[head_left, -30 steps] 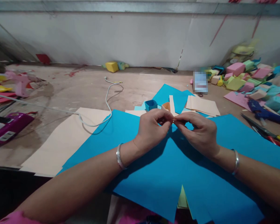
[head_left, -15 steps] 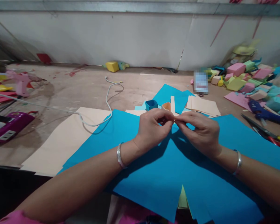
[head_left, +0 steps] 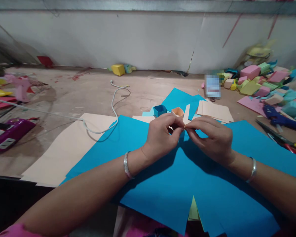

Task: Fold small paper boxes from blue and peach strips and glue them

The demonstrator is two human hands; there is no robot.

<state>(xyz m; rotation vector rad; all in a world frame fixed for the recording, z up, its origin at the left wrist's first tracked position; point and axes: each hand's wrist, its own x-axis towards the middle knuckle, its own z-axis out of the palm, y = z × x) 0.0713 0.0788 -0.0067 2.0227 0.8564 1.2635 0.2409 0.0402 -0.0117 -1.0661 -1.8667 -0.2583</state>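
Note:
Over the large blue paper sheets (head_left: 148, 187), my left hand (head_left: 164, 135) and my right hand (head_left: 209, 138) meet fingertip to fingertip, both pinched closed. A narrow cream paper strip (head_left: 186, 113) rises from between the fingertips, leaning a little to the right. Its lower end is hidden by the fingers. Just beyond my left hand sits a small blue paper box (head_left: 160, 110), open at the top. Beside it, a small peach paper box (head_left: 177, 112) is partly covered by my fingers.
Cream cards (head_left: 215, 111) lie beyond my right hand. To the right are scissors (head_left: 273, 135), a blue glue gun (head_left: 281, 118) and a heap of coloured paper shapes (head_left: 261, 82). On the left, a white cable (head_left: 113, 102) crosses cream sheets (head_left: 64, 148) near a purple power strip (head_left: 12, 133).
The upper end of the cream strip has tipped to the right, from nearly upright to a slant. Both hands stay pinched together in almost the same place.

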